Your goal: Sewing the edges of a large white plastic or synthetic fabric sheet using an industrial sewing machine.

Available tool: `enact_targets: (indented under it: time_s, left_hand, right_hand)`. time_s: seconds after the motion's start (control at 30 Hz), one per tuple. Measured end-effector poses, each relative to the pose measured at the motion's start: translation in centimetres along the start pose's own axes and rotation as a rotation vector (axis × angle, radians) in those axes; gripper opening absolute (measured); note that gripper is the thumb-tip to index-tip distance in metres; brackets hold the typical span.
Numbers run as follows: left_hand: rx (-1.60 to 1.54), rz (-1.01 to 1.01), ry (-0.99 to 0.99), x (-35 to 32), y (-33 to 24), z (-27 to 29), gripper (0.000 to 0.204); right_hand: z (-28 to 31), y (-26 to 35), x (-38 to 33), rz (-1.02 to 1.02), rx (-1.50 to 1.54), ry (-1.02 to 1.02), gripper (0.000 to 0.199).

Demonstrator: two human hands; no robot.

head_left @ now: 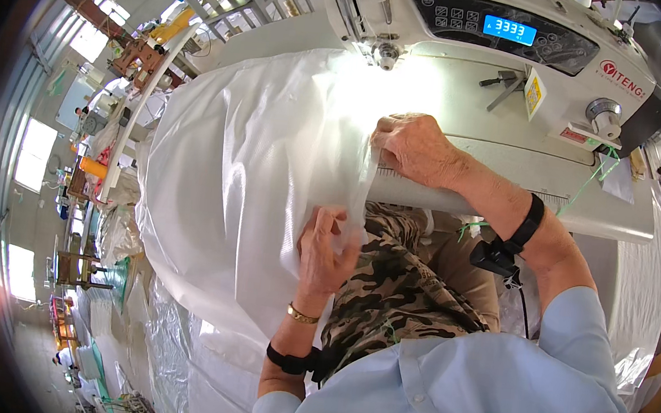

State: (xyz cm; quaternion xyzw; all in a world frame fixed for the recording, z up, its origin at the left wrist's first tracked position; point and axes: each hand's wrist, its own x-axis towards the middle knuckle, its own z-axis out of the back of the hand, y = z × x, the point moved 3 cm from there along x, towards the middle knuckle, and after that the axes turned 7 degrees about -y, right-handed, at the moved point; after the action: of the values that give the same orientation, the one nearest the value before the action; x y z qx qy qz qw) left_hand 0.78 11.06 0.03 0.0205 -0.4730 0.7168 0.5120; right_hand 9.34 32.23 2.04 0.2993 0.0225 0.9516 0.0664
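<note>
White woven plastic sheet (239, 167) is pinched by the left hand (325, 247); the right hand (414, 147) presses flat near the grey sewing machine (514, 81); uneven tension could pucker the fold.

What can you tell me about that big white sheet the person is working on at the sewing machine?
The white sheet looks like thin, slightly shiny woven plastic, translucent where the machine's lamp lights it. It drapes in soft folds over the sewing machine bed and hangs down to the person's left. The right hand presses its edge flat on the bed near the needle; the left hand pinches the hanging edge from below, over the camouflage-patterned lap. More similar white material lies below it.
</note>
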Motion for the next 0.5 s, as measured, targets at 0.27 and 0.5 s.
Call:
enact_targets:
  time_s: [0.27,0.5]
  left_hand:
    - [0.417,-0.241,-0.192,1.2,-2.1,-3.1,0.023]
    - [0.321,-0.264,-0.134,2.0,-2.2,-3.1,0.022]
  right_hand:
    - [0.2,-0.1,-0.1,-0.025,0.043,-0.039,0.014]
    - [0.2,-0.4,0.1,-0.053,0.144,-0.061,0.011]
